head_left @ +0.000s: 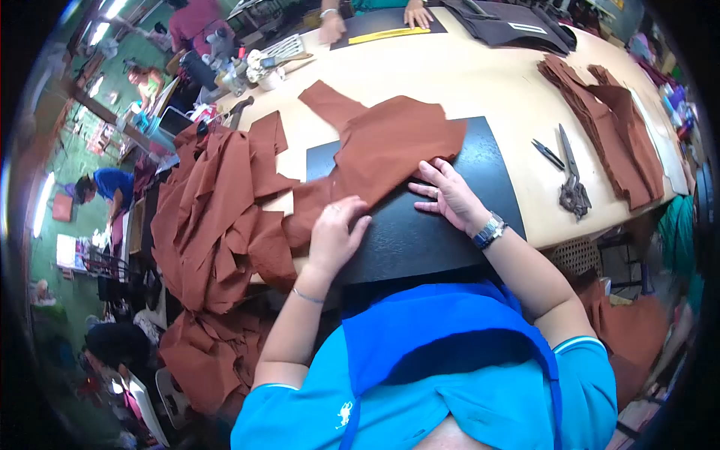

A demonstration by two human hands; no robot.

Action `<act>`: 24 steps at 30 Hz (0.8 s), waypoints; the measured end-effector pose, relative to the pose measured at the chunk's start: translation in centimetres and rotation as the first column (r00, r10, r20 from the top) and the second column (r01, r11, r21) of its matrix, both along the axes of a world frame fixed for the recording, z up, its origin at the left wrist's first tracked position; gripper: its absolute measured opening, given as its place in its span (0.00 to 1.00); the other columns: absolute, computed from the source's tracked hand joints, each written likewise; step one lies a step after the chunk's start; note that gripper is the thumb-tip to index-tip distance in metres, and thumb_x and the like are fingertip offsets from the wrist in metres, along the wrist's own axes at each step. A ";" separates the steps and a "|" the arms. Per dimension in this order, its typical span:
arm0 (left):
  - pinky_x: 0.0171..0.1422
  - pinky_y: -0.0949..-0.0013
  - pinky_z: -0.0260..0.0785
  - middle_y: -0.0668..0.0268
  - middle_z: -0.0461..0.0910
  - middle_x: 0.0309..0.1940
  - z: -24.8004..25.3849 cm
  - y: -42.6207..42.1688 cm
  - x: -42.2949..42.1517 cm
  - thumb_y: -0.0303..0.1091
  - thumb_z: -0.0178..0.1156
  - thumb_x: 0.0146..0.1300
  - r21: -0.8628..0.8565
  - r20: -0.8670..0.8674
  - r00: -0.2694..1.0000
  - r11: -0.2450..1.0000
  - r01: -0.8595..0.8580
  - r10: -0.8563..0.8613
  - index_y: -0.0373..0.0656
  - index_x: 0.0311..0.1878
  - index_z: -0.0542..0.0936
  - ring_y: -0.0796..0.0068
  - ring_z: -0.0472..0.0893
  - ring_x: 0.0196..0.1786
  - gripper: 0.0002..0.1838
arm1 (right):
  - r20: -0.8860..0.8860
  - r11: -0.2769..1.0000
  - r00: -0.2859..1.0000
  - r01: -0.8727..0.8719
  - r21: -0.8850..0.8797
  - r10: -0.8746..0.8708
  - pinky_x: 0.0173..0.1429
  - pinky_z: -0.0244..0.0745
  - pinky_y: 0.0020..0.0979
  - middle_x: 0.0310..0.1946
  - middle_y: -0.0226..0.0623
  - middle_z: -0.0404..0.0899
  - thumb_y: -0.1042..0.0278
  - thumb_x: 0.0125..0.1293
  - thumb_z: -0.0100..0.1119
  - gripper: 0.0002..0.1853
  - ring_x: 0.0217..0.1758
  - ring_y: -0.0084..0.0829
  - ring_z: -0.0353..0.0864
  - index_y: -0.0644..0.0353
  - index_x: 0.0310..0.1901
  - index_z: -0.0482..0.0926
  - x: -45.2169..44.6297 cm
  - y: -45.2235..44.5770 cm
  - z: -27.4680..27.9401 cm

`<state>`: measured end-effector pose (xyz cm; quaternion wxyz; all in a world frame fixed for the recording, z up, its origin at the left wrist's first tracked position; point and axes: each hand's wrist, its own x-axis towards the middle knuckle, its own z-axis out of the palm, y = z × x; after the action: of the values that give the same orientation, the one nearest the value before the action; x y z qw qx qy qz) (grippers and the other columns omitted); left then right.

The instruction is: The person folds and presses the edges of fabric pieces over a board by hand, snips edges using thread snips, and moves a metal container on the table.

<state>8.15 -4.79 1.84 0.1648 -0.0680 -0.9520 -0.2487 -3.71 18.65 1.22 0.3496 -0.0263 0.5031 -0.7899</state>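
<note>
A brown fabric piece [397, 139] lies partly over the black board [405, 240] in front of me. At its lower left edge is my left hand [339, 229], fingers bent and pressed on the cloth. My right hand [448, 193] touches the fabric's lower right edge with the thumb side, its other fingers spread over the board. A heap of brown cut pieces [214, 202] lies to the left of the board, some hanging over the table edge. Scissors [571, 176] and small snips [548, 154] rest on the table to the right.
Across the table [480, 82], another person's hands [417, 15] rest by a yellow ruler [390, 35] on a dark board. Dark folded cloth [510, 24] lies at the back right, stacked brown fabric [607, 127] at the right. Bottles [234, 77] stand at the back left.
</note>
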 end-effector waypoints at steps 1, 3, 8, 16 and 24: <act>0.60 0.61 0.74 0.56 0.85 0.50 0.7 1.5 0.5 0.31 0.67 0.62 0.146 0.092 0.995 0.989 0.013 -0.027 0.39 0.50 0.83 0.60 0.84 0.53 0.14 | -0.017 1.000 1.000 0.003 0.017 -0.002 0.64 0.72 0.50 0.73 0.44 0.59 0.46 0.68 0.64 0.46 0.73 0.44 0.65 0.53 0.76 0.47 -0.3 -0.2 -0.1; 0.58 0.67 0.75 0.64 0.85 0.45 2.8 4.7 2.2 0.33 0.66 0.66 0.573 0.352 0.885 0.818 0.052 -0.303 0.36 0.54 0.82 0.75 0.82 0.50 0.16 | -0.006 0.999 0.999 0.051 0.015 -0.051 0.63 0.73 0.50 0.70 0.43 0.65 0.52 0.70 0.63 0.43 0.68 0.40 0.71 0.53 0.75 0.46 -0.4 -0.3 -0.1; 0.54 0.71 0.76 0.65 0.85 0.45 6.2 5.8 1.1 0.31 0.64 0.68 0.625 0.332 0.727 0.718 0.307 -0.601 0.37 0.54 0.82 0.77 0.82 0.47 0.14 | -0.079 0.990 0.990 0.123 0.063 -0.118 0.57 0.76 0.45 0.57 0.39 0.77 0.64 0.72 0.60 0.33 0.54 0.30 0.81 0.54 0.71 0.53 -0.7 0.6 0.0; 0.77 0.36 0.50 0.57 0.65 0.74 -2.7 -6.0 -13.9 0.34 0.48 0.67 -0.135 0.198 0.980 0.990 0.028 0.000 0.51 0.70 0.70 0.59 0.61 0.78 0.27 | -0.197 0.952 0.973 0.170 0.256 -0.121 0.40 0.79 0.32 0.47 0.35 0.80 0.67 0.67 0.55 0.23 0.36 0.21 0.80 0.57 0.63 0.65 -0.6 4.0 0.4; 0.76 0.29 0.46 0.55 0.62 0.76 -2.9 -3.1 -9.1 0.57 0.45 0.74 -0.501 0.129 0.933 0.834 -0.232 0.337 0.46 0.75 0.64 0.54 0.61 0.77 0.34 | -0.879 0.630 0.423 0.749 0.204 -0.218 0.49 0.80 0.32 0.49 0.46 0.81 0.68 0.69 0.57 0.27 0.43 0.29 0.84 0.61 0.68 0.66 -12.1 8.1 0.7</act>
<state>-0.99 -7.93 -1.04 0.0760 0.0635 -0.9950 0.0154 -15.85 26.75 1.95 -0.1809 -0.1092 0.7964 -0.5667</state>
